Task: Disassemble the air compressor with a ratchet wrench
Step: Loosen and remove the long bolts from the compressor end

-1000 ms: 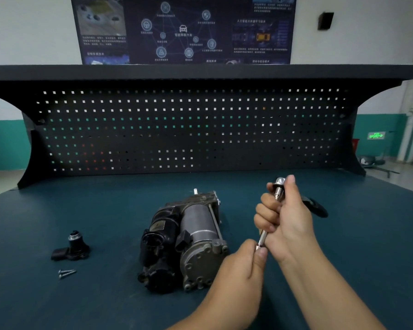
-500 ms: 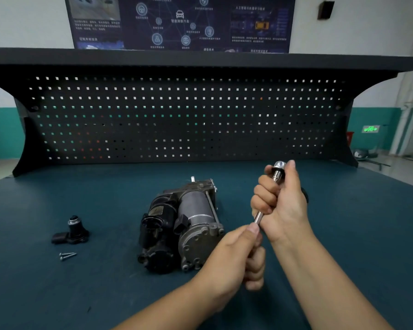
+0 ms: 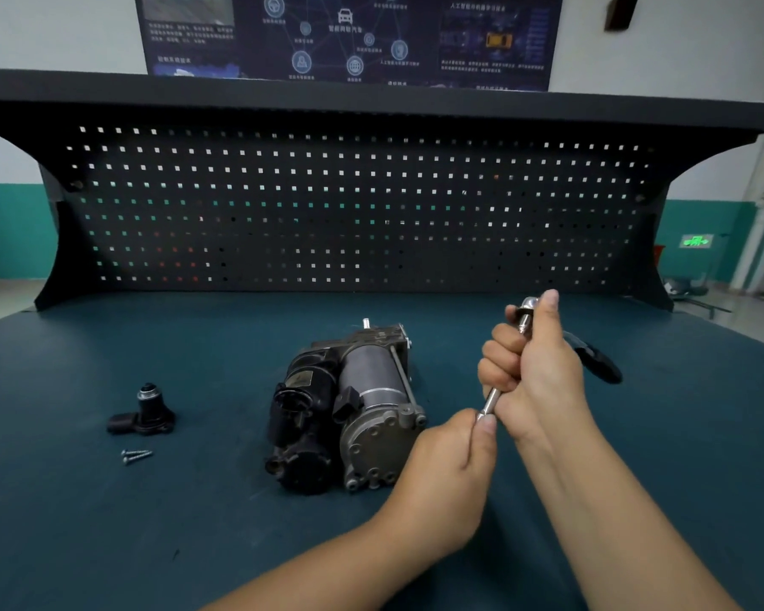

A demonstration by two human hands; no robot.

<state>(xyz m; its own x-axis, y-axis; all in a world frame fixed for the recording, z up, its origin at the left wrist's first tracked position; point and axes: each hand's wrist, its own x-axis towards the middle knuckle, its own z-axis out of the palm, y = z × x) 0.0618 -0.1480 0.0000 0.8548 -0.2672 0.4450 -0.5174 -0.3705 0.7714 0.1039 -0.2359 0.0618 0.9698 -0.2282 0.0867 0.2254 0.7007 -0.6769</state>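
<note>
The air compressor [image 3: 358, 407] lies on its side in the middle of the dark green table [image 3: 107, 522], its round grey end cap facing the camera. Just right of it and above the table, the right hand [image 3: 537, 372] holds the ratchet wrench [image 3: 597, 360]. Its fingers are curled tightly round the silver bar [image 3: 489, 399] that runs down and to the left from the wrench head, and its thumb lies straight up beside that head. The black handle sticks out to the right behind the hand. The left hand [image 3: 442, 474] pinches the lower end of the bar between thumb and fingertips. Well to the left, a small black part [image 3: 144, 414] sits with two screws [image 3: 137, 456] just in front of it. A black pegboard [image 3: 349, 205] stands along the back of the table.
</note>
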